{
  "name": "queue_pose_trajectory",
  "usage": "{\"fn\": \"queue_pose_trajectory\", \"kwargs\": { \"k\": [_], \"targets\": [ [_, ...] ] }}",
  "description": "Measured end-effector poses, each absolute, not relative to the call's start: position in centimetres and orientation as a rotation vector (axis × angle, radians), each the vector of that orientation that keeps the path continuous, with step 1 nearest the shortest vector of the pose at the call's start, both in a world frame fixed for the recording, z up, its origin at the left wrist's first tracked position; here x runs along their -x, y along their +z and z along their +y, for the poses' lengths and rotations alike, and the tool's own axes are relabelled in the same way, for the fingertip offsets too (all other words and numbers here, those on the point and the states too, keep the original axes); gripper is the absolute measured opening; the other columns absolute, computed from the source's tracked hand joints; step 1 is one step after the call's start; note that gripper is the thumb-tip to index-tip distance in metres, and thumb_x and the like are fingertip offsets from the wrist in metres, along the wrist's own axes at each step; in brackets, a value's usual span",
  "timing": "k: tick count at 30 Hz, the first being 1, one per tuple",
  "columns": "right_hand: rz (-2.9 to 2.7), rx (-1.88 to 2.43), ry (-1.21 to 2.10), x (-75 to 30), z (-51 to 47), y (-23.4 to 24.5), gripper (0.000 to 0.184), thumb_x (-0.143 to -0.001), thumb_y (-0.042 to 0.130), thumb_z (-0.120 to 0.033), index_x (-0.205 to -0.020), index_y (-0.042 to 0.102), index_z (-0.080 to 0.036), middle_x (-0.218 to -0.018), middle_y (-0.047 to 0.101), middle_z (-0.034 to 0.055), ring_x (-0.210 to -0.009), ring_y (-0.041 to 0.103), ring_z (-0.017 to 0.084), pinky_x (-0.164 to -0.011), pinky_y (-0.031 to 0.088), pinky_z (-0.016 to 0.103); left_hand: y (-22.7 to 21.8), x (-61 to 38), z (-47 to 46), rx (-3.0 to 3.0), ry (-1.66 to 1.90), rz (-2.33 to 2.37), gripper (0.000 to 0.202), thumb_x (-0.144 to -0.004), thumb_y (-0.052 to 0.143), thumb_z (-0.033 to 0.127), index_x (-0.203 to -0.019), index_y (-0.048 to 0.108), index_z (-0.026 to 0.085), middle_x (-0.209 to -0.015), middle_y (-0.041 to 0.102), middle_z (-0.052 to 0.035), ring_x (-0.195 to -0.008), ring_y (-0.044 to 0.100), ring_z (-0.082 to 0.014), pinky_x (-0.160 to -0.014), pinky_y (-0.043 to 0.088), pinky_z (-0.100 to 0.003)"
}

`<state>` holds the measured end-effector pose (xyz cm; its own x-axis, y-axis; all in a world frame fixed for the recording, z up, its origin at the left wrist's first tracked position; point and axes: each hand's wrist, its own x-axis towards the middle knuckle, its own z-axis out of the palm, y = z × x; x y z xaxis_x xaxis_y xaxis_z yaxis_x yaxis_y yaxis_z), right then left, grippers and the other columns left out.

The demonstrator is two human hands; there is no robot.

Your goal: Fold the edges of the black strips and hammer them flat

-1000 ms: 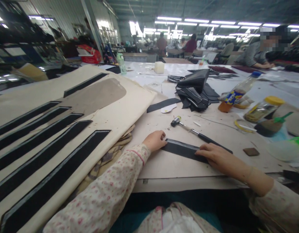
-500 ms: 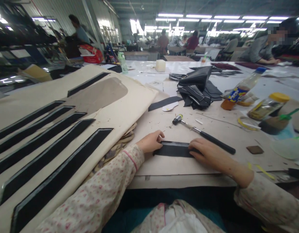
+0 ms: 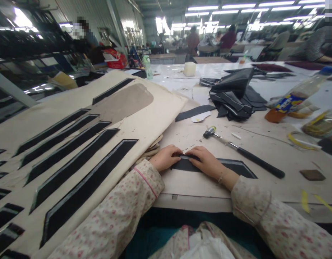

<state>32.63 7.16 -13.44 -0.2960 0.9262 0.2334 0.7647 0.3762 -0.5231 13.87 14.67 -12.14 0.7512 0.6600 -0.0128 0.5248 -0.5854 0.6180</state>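
Observation:
A flat black strip [image 3: 234,166] with slanted ends and a shiny band along its upper edge lies on the work table in front of me. My left hand [image 3: 166,157] pinches its upper edge near the left end. Close beside it, my right hand [image 3: 207,162] grips the same edge, thumb and fingers pressed together and covering part of the strip. Between the two hands the edge looks turned up or folded. Beyond my right hand lies a small hammer [image 3: 244,153] with a black handle.
On the left, a cream board [image 3: 166,104] carries several black strips. Farther back sit a pile of black pieces [image 3: 233,97] and a Pepsi bottle [image 3: 292,100]. A brown block [image 3: 313,175] and a yellow tape roll [image 3: 303,140] lie right. Other people work in the background.
My right hand has slid left along the strip, close to my left hand, baring the strip's right end. The view has turned slightly left.

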Motion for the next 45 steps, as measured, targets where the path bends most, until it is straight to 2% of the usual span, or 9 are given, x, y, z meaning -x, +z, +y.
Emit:
{"fn": "queue_pose_trajectory", "kwargs": {
  "k": [4, 13, 18, 25, 28, 30, 35, 40, 45],
  "targets": [
    [-2.152, 1.431, 0.430, -33.0, 6.9, -13.5, 0.025, -0.081, 0.055, -0.014, -0.106, 0.061, -0.016, -0.100, 0.061, 0.0083, -0.096, 0.051, 0.020, -0.088, 0.042, 0.037, -12.5, -13.5, 14.8, -2.379, 0.379, 0.821, 0.020, -0.077, 0.053, 0.012, -0.091, 0.066, 0.015, -0.088, 0.060, -0.0038, -0.085, 0.056, -0.0151, -0.082, 0.043, -0.026],
    [-2.195, 1.416, 0.409, -32.8, 6.9, -13.2, 0.019, -0.083, 0.053, -0.016, -0.100, 0.062, -0.017, -0.097, 0.060, 0.0079, -0.093, 0.051, 0.020, -0.086, 0.042, 0.036, -12.2, -13.5, 14.0, -2.452, 0.434, 0.833, 0.016, -0.077, 0.054, 0.007, -0.086, 0.065, 0.015, -0.087, 0.058, -0.0036, -0.085, 0.056, -0.0145, -0.082, 0.044, -0.026],
    [-2.266, 1.414, 0.336, -32.8, 6.7, -12.9, 0.018, -0.085, 0.052, -0.018, -0.099, 0.063, -0.016, -0.094, 0.060, 0.0082, -0.092, 0.050, 0.020, -0.085, 0.042, 0.035, -12.1, -13.5, 13.6, -2.568, 0.401, 0.807, 0.013, -0.083, 0.051, 0.011, -0.083, 0.064, 0.014, -0.087, 0.058, -0.0042, -0.085, 0.055, -0.0149, -0.079, 0.044, -0.026],
    [-2.406, 1.378, 0.133, -32.5, 6.3, -12.7, 0.019, -0.086, 0.048, -0.016, -0.098, 0.063, -0.015, -0.092, 0.059, 0.0094, -0.090, 0.049, 0.020, -0.082, 0.044, 0.034, -11.3, -13.2, 11.9, -2.972, 0.143, 0.751, 0.020, -0.088, 0.041, 0.011, -0.096, 0.060, 0.014, -0.094, 0.057, -0.0061, -0.088, 0.050, -0.0193, -0.078, 0.045, -0.031],
    [-2.456, 1.404, 0.066, -32.2, 6.0, -12.6, 0.019, -0.085, 0.049, -0.013, -0.098, 0.063, -0.014, -0.095, 0.059, 0.0098, -0.090, 0.050, 0.020, -0.083, 0.044, 0.034, -10.8, -12.8, 11.1, -3.080, 0.058, 0.707, 0.025, -0.088, 0.041, 0.012, -0.108, 0.055, 0.012, -0.099, 0.057, -0.0083, -0.090, 0.050, -0.0220, -0.079, 0.045, -0.035],
    [-2.472, 1.425, 0.038, -32.0, 5.9, -12.5, 0.019, -0.085, 0.049, -0.013, -0.098, 0.063, -0.013, -0.096, 0.059, 0.0096, -0.092, 0.050, 0.020, -0.085, 0.044, 0.035, -10.8, -12.7, 11.2, -3.051, 0.087, 0.730, 0.028, -0.087, 0.041, 0.011, -0.112, 0.054, 0.013, -0.102, 0.057, -0.0081, -0.092, 0.050, -0.0216, -0.082, 0.045, -0.035],
    [-2.472, 1.455, 0.054, -32.0, 5.9, -12.4, 0.019, -0.086, 0.049, -0.013, -0.098, 0.063, -0.014, -0.096, 0.060, 0.0091, -0.093, 0.050, 0.021, -0.085, 0.044, 0.034, -11.1, -12.6, 13.2, -2.709, 0.266, 0.853, 0.019, -0.086, 0.047, 0.017, -0.098, 0.062, 0.016, -0.097, 0.059, -0.0055, -0.091, 0.055, -0.0175, -0.086, 0.045, -0.031],
    [-2.421, 1.431, 0.091, -32.0, 6.0, -12.7, 0.021, -0.086, 0.047, -0.013, -0.100, 0.063, -0.014, -0.095, 0.060, 0.0104, -0.093, 0.050, 0.021, -0.084, 0.044, 0.036, -11.3, -13.6, 12.8, -2.628, 0.516, 0.927, 0.032, -0.082, 0.050, 0.014, -0.114, 0.051, 0.014, -0.105, 0.058, -0.0078, -0.099, 0.055, -0.0190, -0.090, 0.045, -0.034],
    [-2.331, 1.384, 0.271, -32.8, 6.3, -12.7, 0.023, -0.084, 0.048, -0.012, -0.103, 0.062, -0.014, -0.099, 0.061, 0.0115, -0.096, 0.051, 0.021, -0.088, 0.044, 0.038, -12.2, -15.1, 10.7, -2.748, 0.377, 0.830, 0.036, -0.086, 0.040, 0.008, -0.121, 0.043, 0.012, -0.108, 0.058, -0.0082, -0.100, 0.053, -0.0183, -0.091, 0.044, -0.034]
  ]
}}
